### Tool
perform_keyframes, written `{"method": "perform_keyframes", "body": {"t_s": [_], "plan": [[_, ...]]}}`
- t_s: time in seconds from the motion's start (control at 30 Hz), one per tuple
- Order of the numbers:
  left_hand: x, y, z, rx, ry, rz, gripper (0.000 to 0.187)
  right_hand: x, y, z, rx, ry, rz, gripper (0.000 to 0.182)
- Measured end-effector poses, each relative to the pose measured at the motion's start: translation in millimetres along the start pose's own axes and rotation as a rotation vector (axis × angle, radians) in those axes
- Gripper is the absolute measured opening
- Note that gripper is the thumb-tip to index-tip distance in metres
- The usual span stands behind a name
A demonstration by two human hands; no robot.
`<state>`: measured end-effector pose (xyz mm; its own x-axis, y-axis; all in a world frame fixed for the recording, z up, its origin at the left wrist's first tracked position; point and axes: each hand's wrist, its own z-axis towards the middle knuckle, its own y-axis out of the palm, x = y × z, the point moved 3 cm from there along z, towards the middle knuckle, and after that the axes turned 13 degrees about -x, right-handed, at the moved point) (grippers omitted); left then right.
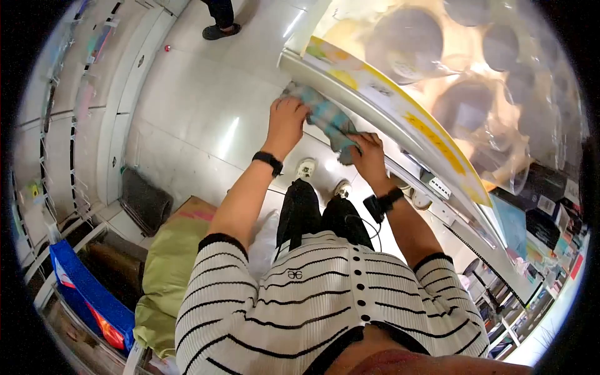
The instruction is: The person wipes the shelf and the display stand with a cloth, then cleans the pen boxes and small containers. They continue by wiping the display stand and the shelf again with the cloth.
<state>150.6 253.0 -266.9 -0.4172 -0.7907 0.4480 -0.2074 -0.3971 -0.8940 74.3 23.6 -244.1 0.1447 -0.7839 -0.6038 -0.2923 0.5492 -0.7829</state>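
A grey and teal checked cloth (328, 119) is stretched between my two hands, above the tiled floor and beside the white edge of a lit display counter. My left hand (289, 119) has its fingers closed on the cloth's upper left end. The lower right end is gripped by my right hand (367, 150), its fingers bent over the fabric. Creases run through the cloth between the hands. Both wrists wear dark bands.
The lit counter (400, 106) with a yellow-edged strip rises at the right. Another person's leg and dark shoe (220, 31) stand at the top. At lower left are a green bag (172, 275), a blue package (87, 300) and a dark mat (145, 200).
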Motion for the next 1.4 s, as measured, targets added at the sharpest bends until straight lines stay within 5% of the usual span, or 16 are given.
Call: {"method": "perform_keyframes", "body": {"t_s": [0.33, 0.67, 1.0, 1.4], "plan": [[98.8, -94.7, -54.2, 0.167, 0.207, -0.209, 0.029, -66.2, -123.7, -77.5, 0.060, -0.189, 0.047, 0.040], [175.6, -190.9, -50.2, 0.335, 0.478, 0.021, 0.031, -101.8, -189.3, -126.6, 0.366, -0.211, -0.113, 0.036], [145.0, -240.2, -6.2, 0.646, 0.568, -0.090, 0.032, -161.1, -199.8, -96.5, 0.875, -0.167, -0.238, 0.031], [125.8, -249.0, 26.0, 0.771, 0.583, 0.107, 0.023, -182.7, -187.6, -69.1, 0.916, 0.056, -0.705, 0.028]]}}
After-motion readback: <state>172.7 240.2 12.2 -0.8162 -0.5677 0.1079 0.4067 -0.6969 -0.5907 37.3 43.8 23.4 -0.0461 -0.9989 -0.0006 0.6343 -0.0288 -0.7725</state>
